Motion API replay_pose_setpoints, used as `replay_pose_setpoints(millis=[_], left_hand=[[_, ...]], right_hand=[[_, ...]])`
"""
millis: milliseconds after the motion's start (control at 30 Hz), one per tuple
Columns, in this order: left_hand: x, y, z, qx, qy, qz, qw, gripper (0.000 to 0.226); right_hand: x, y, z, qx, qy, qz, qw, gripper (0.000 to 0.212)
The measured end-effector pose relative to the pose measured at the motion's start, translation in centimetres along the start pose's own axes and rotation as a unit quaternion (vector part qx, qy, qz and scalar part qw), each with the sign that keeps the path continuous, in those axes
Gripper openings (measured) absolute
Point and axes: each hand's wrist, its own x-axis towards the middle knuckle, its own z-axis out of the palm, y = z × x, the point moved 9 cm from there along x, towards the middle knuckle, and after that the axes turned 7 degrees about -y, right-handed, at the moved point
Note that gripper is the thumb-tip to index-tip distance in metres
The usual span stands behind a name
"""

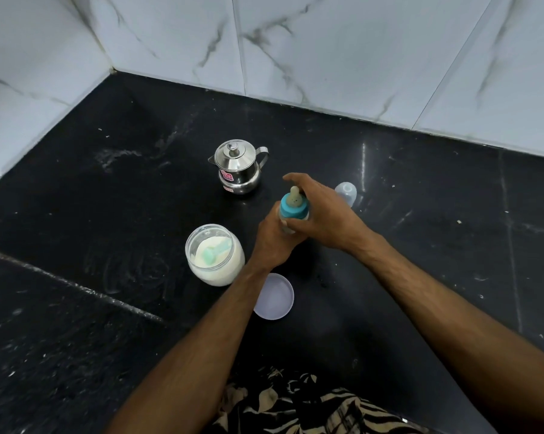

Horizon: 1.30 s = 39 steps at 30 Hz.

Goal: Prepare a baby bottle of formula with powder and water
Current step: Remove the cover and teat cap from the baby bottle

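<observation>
Fingers [298,183] of my right hand [323,217] curl round the teal collar [292,209]; my left hand [272,241] grips the baby bottle [285,227] body. Powder jar [214,255] stands open left of the bottle, steel pot [237,167] behind it.

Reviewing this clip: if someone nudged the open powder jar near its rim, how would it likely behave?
The powder jar looks well filled and squat, so it would probably slide rather than tip. It stands unlidded, its lid lying beside it, so a hard shove could spill powder. The scoop resting inside might shift.
</observation>
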Motion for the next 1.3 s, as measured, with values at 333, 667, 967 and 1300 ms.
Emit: replay_pose_setpoints(millis=[333, 667, 967, 1300], left_hand=[[-0.1, 0.2, 0.0, -0.016, -0.007, 0.0, 1.0, 0.064], [-0.4, 0.6, -0.3, -0.016, -0.01, -0.001, 1.0, 0.053], [-1.0, -0.2, -0.7, -0.078, 0.009, 0.003, 0.997, 0.056], [-0.7, -0.8, -0.6, -0.073, 0.026, 0.014, 0.997, 0.052]], right_hand=[[0.2, 0.1, -0.1, 0.034, -0.022, -0.011, 0.999, 0.075], [-0.4, 0.3, -0.7, 0.094, 0.005, -0.04, 0.995, 0.074], [-3.3, 3.9, -3.9, 0.147, 0.091, 0.011, 0.985, 0.052], [-7.2, 10.7, -2.2, 0.126, 0.11, 0.078, 0.983, 0.053]])
